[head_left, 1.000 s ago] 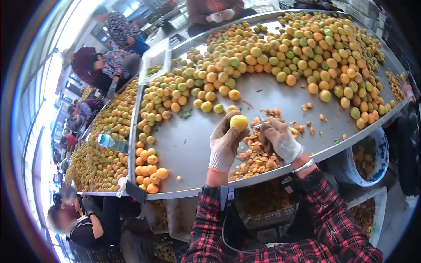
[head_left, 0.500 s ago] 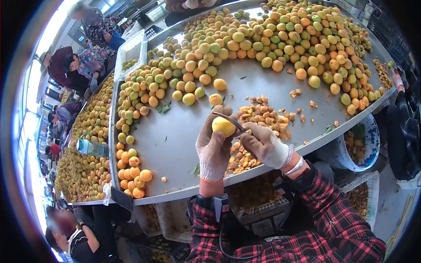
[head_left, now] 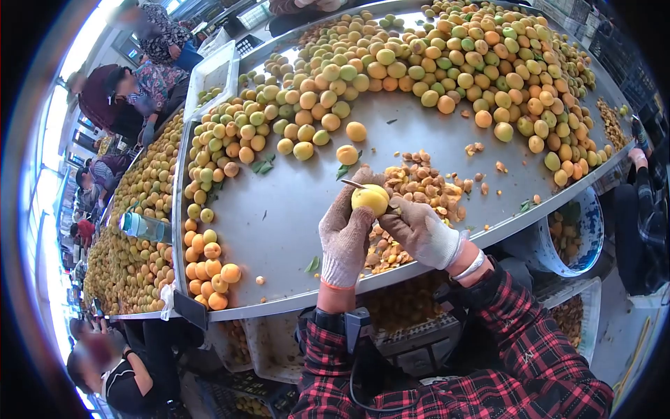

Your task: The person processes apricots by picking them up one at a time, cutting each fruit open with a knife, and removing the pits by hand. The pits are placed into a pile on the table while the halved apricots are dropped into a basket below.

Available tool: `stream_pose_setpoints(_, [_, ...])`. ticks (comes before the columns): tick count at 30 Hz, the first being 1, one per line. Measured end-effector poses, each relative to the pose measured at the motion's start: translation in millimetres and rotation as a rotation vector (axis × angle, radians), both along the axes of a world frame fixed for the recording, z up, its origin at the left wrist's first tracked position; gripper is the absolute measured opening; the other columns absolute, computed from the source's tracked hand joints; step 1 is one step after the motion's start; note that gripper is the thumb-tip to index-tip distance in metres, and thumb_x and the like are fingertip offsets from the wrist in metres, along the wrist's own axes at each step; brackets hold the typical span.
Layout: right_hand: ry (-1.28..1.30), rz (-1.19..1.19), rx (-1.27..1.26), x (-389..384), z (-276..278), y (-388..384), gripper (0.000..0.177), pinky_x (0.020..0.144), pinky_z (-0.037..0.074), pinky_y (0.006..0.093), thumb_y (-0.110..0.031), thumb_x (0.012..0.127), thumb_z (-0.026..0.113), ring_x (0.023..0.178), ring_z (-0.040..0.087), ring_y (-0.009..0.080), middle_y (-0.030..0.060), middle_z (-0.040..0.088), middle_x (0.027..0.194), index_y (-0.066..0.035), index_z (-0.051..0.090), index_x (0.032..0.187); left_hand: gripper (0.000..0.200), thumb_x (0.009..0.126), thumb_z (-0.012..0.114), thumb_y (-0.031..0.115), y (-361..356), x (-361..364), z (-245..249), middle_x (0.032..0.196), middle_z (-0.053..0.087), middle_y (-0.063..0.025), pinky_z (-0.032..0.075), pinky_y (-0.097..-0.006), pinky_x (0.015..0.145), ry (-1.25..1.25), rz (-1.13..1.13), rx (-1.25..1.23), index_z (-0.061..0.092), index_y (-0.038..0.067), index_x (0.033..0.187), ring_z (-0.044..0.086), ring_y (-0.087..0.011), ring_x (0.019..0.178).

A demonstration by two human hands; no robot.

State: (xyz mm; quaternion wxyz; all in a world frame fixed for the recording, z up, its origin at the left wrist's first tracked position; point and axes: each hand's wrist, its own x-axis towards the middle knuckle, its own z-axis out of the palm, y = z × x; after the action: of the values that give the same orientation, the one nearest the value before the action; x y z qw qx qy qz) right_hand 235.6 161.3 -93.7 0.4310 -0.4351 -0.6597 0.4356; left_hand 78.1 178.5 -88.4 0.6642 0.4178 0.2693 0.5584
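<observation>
My left hand (head_left: 343, 234), in a soiled white knit glove, is closed around a yellow apricot (head_left: 370, 200). Along the fruit's far side runs the thin dark blade of a knife (head_left: 353, 184), its tip showing on the left. Its handle end is hidden by the fingers of my right hand (head_left: 422, 234), also gloved and closed, which press against the fruit's right side. Just beyond my hands lies a heap of apricot pits and scraps (head_left: 422, 183) on the metal table (head_left: 279, 216). One loose apricot (head_left: 347, 154) sits above my left hand.
A large pile of apricots (head_left: 447, 63) covers the table's far side. More apricots (head_left: 209, 269) gather at the left edge, beside a clear bottle (head_left: 143, 228). A white bucket (head_left: 583, 234) stands at lower right. Several people work at left; another person's hand (head_left: 638, 155) is at right.
The knife has swung to the fruit's far side, so less of its blade shows. My right hand has closed in against the apricot, and the fruit sits slightly to the right.
</observation>
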Motion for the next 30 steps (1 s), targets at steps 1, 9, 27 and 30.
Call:
stream_pose_setpoints(1, [0.009, -0.007, 0.029, 0, -1, 0, 0.020, 0.065, 0.050, 0.0419, -0.021, 0.098, 0.059, 0.079, 0.064, 0.0417, 0.0214, 0.064, 0.083, -0.002, 0.057, 0.104, 0.056, 0.095, 0.064, 0.016, -2, 2, 3, 0.133, 0.056, -0.0158, 0.046, -0.0332, 0.103, 0.002, 0.001, 0.001, 0.042, -0.009, 0.140, 0.057, -0.0236, 0.120])
stream_pose_setpoints(9, [-0.133, -0.058, 0.318, -7, -6, 4, 0.022, 0.066, 0.053, 0.0446, -0.015, 0.090, 0.067, 0.080, 0.064, 0.0426, 0.0212, 0.065, 0.083, -0.005, 0.059, 0.108, 0.054, 0.094, 0.063, 0.025, -6, 10, 5, 0.122, 0.061, -0.0156, 0.051, -0.0326, 0.096, -0.168, -0.012, -0.165, 0.048, -0.009, 0.133, 0.061, -0.0224, 0.112])
stream_pose_setpoints(27, [-0.132, -0.112, 0.245, -17, -9, -2, 0.018, 0.062, 0.051, 0.0457, -0.016, 0.088, 0.069, 0.075, 0.064, 0.0406, 0.0191, 0.065, 0.080, -0.007, 0.061, 0.103, 0.051, 0.088, 0.061, 0.008, -1, -2, 15, 0.134, 0.054, -0.0218, 0.048, -0.0394, 0.103, 0.013, 0.055, -0.086, 0.046, -0.009, 0.134, 0.060, -0.0314, 0.117])
stream_pose_setpoints(30, [-0.231, -0.060, 0.053, -13, -4, 0, 0.021, 0.067, 0.052, 0.0377, -0.008, 0.088, 0.069, 0.079, 0.067, 0.0373, 0.0180, 0.066, 0.085, -0.003, 0.059, 0.107, 0.055, 0.081, 0.070, -0.004, 3, -9, 12, 0.126, 0.060, -0.0146, 0.051, -0.0355, 0.097, 0.180, 0.124, -0.082, 0.051, -0.002, 0.133, 0.062, -0.0229, 0.113])
